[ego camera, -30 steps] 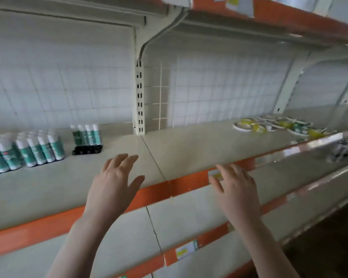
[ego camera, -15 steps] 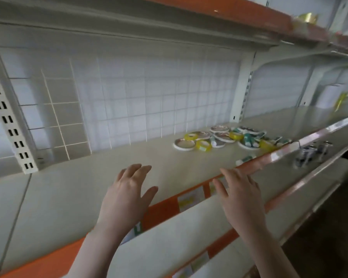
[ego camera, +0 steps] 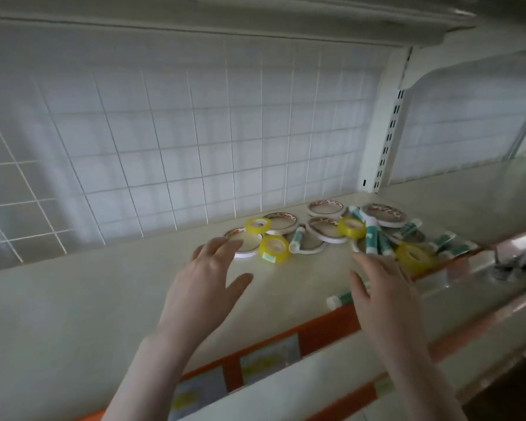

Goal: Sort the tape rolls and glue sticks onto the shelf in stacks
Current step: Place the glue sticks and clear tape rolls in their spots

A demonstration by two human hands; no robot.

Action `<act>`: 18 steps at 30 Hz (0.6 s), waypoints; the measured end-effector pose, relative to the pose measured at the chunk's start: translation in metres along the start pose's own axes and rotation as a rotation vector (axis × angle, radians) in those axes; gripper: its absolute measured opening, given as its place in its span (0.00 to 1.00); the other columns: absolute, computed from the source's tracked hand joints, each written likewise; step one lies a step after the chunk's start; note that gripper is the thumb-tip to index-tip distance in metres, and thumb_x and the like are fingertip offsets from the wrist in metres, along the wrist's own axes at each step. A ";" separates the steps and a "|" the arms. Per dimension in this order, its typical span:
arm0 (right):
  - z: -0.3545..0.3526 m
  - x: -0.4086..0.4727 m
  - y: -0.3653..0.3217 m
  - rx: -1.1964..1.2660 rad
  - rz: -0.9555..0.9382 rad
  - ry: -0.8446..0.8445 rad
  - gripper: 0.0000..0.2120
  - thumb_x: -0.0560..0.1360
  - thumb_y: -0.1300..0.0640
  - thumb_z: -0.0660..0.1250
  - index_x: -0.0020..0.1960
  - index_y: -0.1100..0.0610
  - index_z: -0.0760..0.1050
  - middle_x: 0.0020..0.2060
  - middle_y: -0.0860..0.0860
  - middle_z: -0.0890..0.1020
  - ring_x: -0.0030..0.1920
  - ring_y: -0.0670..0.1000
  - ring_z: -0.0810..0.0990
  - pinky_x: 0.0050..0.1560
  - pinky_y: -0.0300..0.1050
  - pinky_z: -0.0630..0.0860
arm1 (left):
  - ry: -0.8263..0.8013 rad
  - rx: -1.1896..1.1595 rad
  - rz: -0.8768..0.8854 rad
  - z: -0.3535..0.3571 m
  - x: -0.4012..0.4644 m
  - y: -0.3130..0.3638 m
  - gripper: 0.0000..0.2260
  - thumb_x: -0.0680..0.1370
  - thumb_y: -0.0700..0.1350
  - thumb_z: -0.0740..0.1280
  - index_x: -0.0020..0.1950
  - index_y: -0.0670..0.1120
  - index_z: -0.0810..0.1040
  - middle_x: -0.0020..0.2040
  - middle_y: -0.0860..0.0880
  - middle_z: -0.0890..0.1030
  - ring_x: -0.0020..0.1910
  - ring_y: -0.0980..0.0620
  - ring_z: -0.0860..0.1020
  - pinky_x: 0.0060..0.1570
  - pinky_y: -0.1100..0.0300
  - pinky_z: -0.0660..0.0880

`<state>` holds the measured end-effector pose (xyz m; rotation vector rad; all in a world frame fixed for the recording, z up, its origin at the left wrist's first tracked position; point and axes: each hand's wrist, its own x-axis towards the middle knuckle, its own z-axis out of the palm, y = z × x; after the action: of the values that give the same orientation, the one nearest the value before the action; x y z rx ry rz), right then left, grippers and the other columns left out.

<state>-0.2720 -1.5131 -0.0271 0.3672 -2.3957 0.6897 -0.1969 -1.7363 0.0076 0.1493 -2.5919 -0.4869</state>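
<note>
A loose heap lies on the cream shelf [ego camera: 73,299]: flat white tape rolls [ego camera: 325,208], small yellow tape rolls [ego camera: 274,249] and green-and-white glue sticks [ego camera: 374,238]. One more glue stick [ego camera: 339,299] lies alone near the front edge. My left hand [ego camera: 205,284] hovers with fingers spread, its tips just short of the nearest white tape roll [ego camera: 246,240]. My right hand [ego camera: 383,290] is also spread and empty, its fingertips close to the glue sticks and a yellow roll [ego camera: 413,255].
A white wire grid [ego camera: 195,132] backs the shelf, with a slotted upright post [ego camera: 386,132] at the right. An orange price strip [ego camera: 316,329] runs along the front edge. Another shelf [ego camera: 286,387] sits below and one overhangs above.
The view has swung right and closer, so the heap of tape and glue now lies right before my hands. Both hands have reached forward over the shelf, still empty.
</note>
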 end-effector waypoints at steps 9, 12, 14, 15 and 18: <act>0.019 0.060 0.070 0.172 -0.179 -0.093 0.12 0.71 0.62 0.70 0.55 0.61 0.79 0.45 0.54 0.81 0.42 0.55 0.80 0.41 0.46 0.76 | -0.121 0.122 -0.140 0.056 0.049 0.049 0.29 0.74 0.56 0.67 0.73 0.52 0.62 0.72 0.54 0.64 0.71 0.54 0.61 0.65 0.60 0.61; 0.023 0.069 0.080 0.202 -0.203 -0.108 0.13 0.70 0.62 0.72 0.54 0.61 0.80 0.44 0.54 0.82 0.40 0.54 0.80 0.39 0.43 0.74 | -0.191 0.152 -0.183 0.071 0.063 0.053 0.33 0.73 0.56 0.68 0.74 0.51 0.60 0.73 0.53 0.62 0.72 0.53 0.59 0.67 0.59 0.60; 0.026 0.073 0.083 0.217 -0.217 -0.114 0.13 0.69 0.62 0.73 0.54 0.61 0.80 0.43 0.54 0.82 0.39 0.53 0.80 0.37 0.45 0.76 | -0.219 0.173 -0.201 0.079 0.070 0.052 0.34 0.73 0.56 0.68 0.75 0.50 0.58 0.74 0.52 0.61 0.73 0.52 0.58 0.68 0.59 0.58; 0.027 0.074 0.085 0.222 -0.225 -0.114 0.13 0.69 0.63 0.73 0.53 0.61 0.80 0.42 0.54 0.82 0.39 0.53 0.80 0.36 0.45 0.76 | -0.229 0.181 -0.212 0.081 0.072 0.051 0.35 0.73 0.56 0.68 0.75 0.50 0.57 0.74 0.52 0.61 0.73 0.53 0.58 0.68 0.59 0.58; 0.031 0.080 0.090 0.231 -0.252 -0.091 0.13 0.67 0.64 0.74 0.52 0.61 0.80 0.42 0.54 0.82 0.37 0.54 0.80 0.36 0.44 0.74 | -0.217 0.196 -0.225 0.088 0.075 0.048 0.34 0.74 0.56 0.68 0.75 0.49 0.58 0.74 0.52 0.61 0.73 0.53 0.58 0.68 0.59 0.59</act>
<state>-0.3857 -1.4636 -0.0333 0.7983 -2.3030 0.8486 -0.3062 -1.6787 -0.0121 0.4829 -2.8495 -0.3412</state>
